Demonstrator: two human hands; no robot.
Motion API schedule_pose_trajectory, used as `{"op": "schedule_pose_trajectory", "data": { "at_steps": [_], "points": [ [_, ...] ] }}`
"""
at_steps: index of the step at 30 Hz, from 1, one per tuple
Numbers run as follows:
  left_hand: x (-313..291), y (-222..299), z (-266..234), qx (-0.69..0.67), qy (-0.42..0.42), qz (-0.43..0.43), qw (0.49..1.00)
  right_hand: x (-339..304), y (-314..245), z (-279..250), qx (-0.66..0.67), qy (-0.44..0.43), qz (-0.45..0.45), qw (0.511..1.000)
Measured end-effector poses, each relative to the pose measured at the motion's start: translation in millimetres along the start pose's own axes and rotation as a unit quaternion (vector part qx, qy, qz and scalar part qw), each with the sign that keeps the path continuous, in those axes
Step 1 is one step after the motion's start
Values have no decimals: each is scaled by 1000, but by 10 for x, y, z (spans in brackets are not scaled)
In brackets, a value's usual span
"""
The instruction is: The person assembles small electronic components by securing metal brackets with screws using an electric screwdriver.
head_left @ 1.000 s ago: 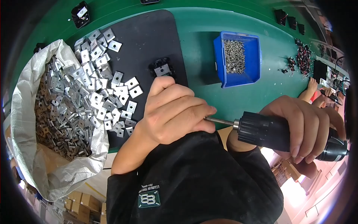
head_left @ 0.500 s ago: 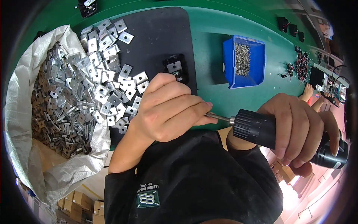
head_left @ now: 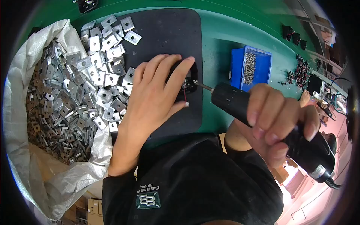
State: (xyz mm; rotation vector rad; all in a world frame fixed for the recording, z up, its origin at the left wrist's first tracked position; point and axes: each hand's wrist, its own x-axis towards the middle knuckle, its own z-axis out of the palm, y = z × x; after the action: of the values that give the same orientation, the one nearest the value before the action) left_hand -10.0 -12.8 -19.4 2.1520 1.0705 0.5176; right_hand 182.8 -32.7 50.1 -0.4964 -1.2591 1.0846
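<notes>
A black plastic case [head_left: 192, 84] with a small circuit board and a red wire lies on the dark mat. Over it spreads my left hand [head_left: 153, 88], its fingers along the far side and thumb on the near side, holding it and hiding much of it. My right hand [head_left: 279, 118] is wrapped round a corded black electric screwdriver [head_left: 230, 99]. The screwdriver's bit points left, its tip at the case's right side; whether a screw sits there I cannot make out. Beside my left hand lie loose metal square plates [head_left: 98, 60], each with a hole.
A white woven sack [head_left: 56, 191] full of metal plates stands at the left. On the green table [head_left: 215, 48], a blue bin [head_left: 262, 69] holds small screws. Farther right are small red-and-black parts [head_left: 302, 71] and another person's hand [head_left: 305, 98]. The black mat [head_left: 165, 30] lies centrally.
My left hand has gone from beside the bit's tip to the black case and spread over it. The screwdriver in my right hand has moved left and away from me, its bit reaching the case.
</notes>
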Motion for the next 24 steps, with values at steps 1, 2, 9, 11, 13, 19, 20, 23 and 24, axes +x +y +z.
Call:
{"op": "schedule_pose_trajectory", "data": {
  "at_steps": [1, 2, 9, 11, 13, 19, 20, 23, 24],
  "points": [
    [-30, -44, 27, 9, 21, -3, 1000, -15, 82, 28, -2, 4, 9, 1000],
    [-54, -79, 38, 18, 41, -7, 999, -31, 154, 46, -4, 9, 18, 1000],
    [19, -101, 30, -25, 43, -18, 999, -3, 285, 72, -27, 3, 31, 999],
    [28, -114, 30, -38, 49, -18, 998, 18, 286, 58, -24, -1, 36, 999],
    [34, -112, 30, -40, 53, -19, 998, 26, 286, 57, -21, -6, 40, 999],
    [24, -134, 58, -52, 69, -31, 996, 15, 297, 47, -25, 10, 37, 999],
    [26, -133, 55, -43, 68, -26, 996, 13, 304, 47, -27, 10, 36, 999],
    [39, -121, 44, -45, 68, -16, 997, 11, 296, 35, -27, 10, 31, 999],
    [45, -118, 39, -45, 68, -15, 997, 11, 289, 31, -24, 8, 28, 999]
  ]
}}
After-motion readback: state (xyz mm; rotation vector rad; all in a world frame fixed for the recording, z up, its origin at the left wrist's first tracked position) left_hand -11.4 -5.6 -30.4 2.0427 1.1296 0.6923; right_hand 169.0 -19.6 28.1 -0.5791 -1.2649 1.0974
